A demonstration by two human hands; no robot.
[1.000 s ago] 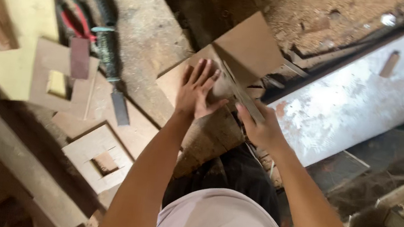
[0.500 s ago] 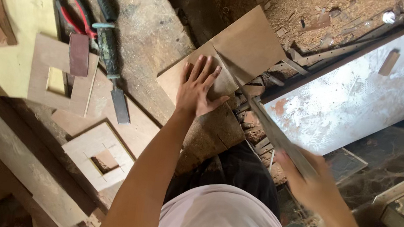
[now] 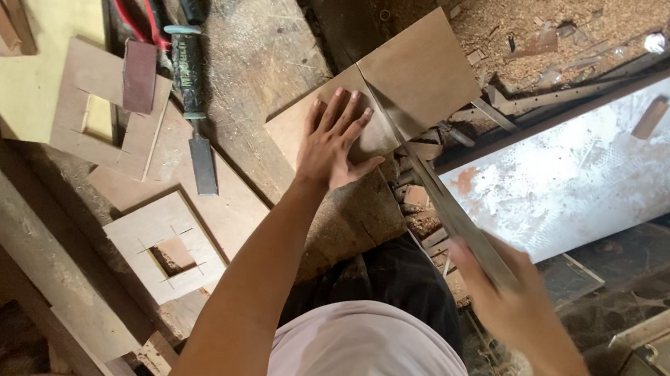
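Workshop setting: rough, scarred wooden bench (image 3: 267, 48) seen from above, sawdust and offcuts heaped on the ground beyond its far edge, a white panel (image 3: 603, 158) lying aslant to the right.

Work piece: thin brown board (image 3: 413, 72), flat on the bench with its far portion overhanging the edge. A cut line runs across it from the upper left toward the lower right.

Left hand (image 3: 336, 142): open, palm down, fingers spread, pressing the near portion of the board just beside the cut line. It is touching the board and is clearly the nearer hand to it.

Right hand (image 3: 510, 293): closed around the handle of a handsaw (image 3: 441, 203), motion-blurred. It sits well back from the board, off the bench edge, down and to the right of it.

Key relation: the saw blade's long axis runs diagonally from the right hand up and left to the board, in line with the cut. Its tip meets the board right alongside the left hand's fingertips; whether the teeth are in the kerf at this moment cannot be told through the blur.

Surroundings, all left of the left arm and apart from the saw's line:
- chisel (image 3: 192, 90) with dark handle, lying on the bench
- red-handled pliers (image 3: 133, 13) beside it
- square panel with a square cut-out (image 3: 163, 249)
- pale plywood sheet (image 3: 35, 40) at far left

Nothing lies across the blade's path. Scrap sits below the overhang.
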